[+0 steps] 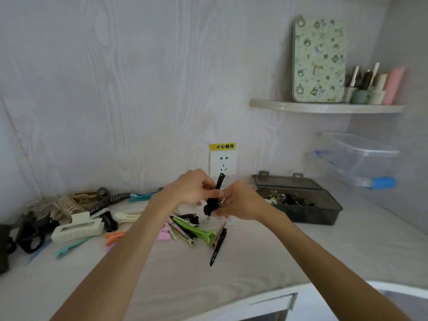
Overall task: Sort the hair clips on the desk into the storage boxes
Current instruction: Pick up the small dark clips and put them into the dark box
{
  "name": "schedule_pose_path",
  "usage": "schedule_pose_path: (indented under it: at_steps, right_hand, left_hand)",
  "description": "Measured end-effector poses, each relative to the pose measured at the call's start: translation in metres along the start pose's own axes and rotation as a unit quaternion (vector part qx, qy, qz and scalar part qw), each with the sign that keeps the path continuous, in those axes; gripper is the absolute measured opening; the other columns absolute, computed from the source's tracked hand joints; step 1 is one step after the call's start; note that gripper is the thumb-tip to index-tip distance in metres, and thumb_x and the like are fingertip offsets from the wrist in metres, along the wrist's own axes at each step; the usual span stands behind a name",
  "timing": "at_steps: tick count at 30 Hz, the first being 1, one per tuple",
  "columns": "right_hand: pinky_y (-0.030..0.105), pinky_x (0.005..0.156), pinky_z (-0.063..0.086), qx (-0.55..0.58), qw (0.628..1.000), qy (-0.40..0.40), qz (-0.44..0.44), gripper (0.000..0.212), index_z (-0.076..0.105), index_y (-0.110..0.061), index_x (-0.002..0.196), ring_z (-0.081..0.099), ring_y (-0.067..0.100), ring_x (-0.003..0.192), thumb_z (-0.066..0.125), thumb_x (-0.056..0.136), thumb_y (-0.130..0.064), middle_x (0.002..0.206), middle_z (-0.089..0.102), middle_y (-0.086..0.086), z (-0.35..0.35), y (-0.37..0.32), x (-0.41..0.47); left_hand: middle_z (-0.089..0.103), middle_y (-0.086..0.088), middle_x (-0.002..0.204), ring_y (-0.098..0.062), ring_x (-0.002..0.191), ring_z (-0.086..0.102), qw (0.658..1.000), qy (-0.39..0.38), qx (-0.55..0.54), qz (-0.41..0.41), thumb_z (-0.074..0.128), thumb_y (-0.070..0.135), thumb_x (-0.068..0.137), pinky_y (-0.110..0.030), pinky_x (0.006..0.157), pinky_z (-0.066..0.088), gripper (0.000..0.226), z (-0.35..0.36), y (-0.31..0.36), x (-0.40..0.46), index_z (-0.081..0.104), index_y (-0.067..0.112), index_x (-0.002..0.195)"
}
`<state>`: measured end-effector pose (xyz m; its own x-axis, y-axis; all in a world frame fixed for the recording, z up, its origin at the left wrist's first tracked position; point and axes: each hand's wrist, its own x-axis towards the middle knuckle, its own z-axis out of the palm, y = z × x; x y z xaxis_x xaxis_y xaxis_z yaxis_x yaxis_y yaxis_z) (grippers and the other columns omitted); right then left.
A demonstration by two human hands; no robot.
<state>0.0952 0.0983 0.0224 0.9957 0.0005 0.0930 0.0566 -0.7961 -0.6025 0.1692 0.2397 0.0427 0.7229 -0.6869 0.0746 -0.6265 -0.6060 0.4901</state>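
A slim black hair clip with a dark bow-like lump at its lower end (216,195) is held up above the pale wood-grain desk (254,262), right in the middle of the scene, pinched between both hands. The left hand (192,189) is curled round it from the left, fingers closed on the clip's middle; the right hand (238,202) is pinched on the lower part from the right, fingertips touching the dark lump. The clip's thin end is pointed up towards the white wall socket (222,163).

So, progress: not much is done yet, judging by the mess. A smoky grey open plastic storage box (324,216) is seen just right of the hands, with a small pile of dark and cream clips already dropped in. Plenty is left though. Right under the hands a heap of green, pink and black flat clips (192,230) is spread on the desk, and a long black clip (217,247) is lying nearer. Further left a cream rectangular claw clip (77,230), teal clips and more claw clips are waiting. A clear plastic box with blue latches (354,158) is parked far right; whether anything is in it can't be made out.
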Motion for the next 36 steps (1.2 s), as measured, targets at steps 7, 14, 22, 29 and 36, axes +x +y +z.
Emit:
schedule_pose_path:
  at_steps: [7, 14, 22, 29, 36]
  right_hand:
    - [0.018, 0.06, 0.043, 0.003, 0.998, -0.011, 0.056, 0.027, 0.076, -0.013, 0.092, 0.055, 0.001, 0.052, 0.078, 0.071, -0.029, 0.071, 0.072, 0.006, -0.005, 0.022, -0.008]
    - [0.022, 0.066, 0.052, 0.047, 0.995, 0.022, 0.087, 0.022, 0.073, -0.017, 0.093, 0.061, 0.008, 0.06, 0.078, 0.072, -0.022, 0.079, 0.074, 0.008, -0.046, 0.042, -0.028]
    - [0.019, 0.062, 0.049, -0.022, 0.968, 0.19, 0.164, 0.023, 0.066, -0.014, 0.092, 0.063, 0.007, 0.059, 0.078, 0.072, -0.018, 0.065, 0.068, 0.001, -0.13, 0.093, -0.049]
    - [0.029, 0.083, 0.048, -0.095, 0.968, 0.161, 0.169, 0.02, 0.069, -0.014, 0.095, 0.064, 0.024, 0.097, 0.072, 0.076, -0.009, 0.098, 0.068, 0.006, -0.119, 0.138, -0.052]
    - [0.029, 0.104, 0.038, -0.07, 0.985, 0.109, 0.113, 0.034, 0.059, -0.016, 0.122, 0.053, 0.018, 0.116, 0.046, 0.093, -0.004, 0.126, 0.059, 0.005, -0.105, 0.145, -0.056]
  left_hand:
    - [0.068, 0.003, 0.09, -0.01, 0.071, 0.061, 0.959, 0.206, -0.193, -0.002, 0.061, 0.041, 0.085, -0.029, 0.067, 0.057, 0.024, -0.011, 0.004, 0.0, 0.074, 0.022, 0.093]
    - [0.067, -0.008, 0.08, -0.017, 0.062, 0.059, 0.988, 0.056, -0.056, -0.132, 0.061, 0.047, 0.084, -0.037, 0.076, 0.057, 0.04, 0.02, -0.03, 0.003, 0.068, 0.019, 0.111]
    - [0.067, -0.001, 0.107, -0.012, 0.083, 0.061, 0.982, 0.124, -0.141, 0.013, 0.069, 0.033, 0.082, -0.029, 0.083, 0.05, 0.037, 0.041, 0.049, 0.052, 0.06, 0.019, 0.114]
    - [0.068, 0.003, 0.11, -0.012, 0.098, 0.063, 0.98, 0.142, -0.055, 0.128, 0.059, 0.029, 0.09, -0.026, 0.085, 0.051, 0.024, 0.12, 0.099, 0.086, 0.063, 0.021, 0.112]
    - [0.052, -0.005, 0.136, -0.021, 0.126, 0.046, 0.978, 0.016, 0.111, 0.173, 0.023, 0.044, 0.1, -0.041, 0.112, 0.028, 0.049, 0.127, 0.089, 0.085, 0.036, 0.021, 0.141]
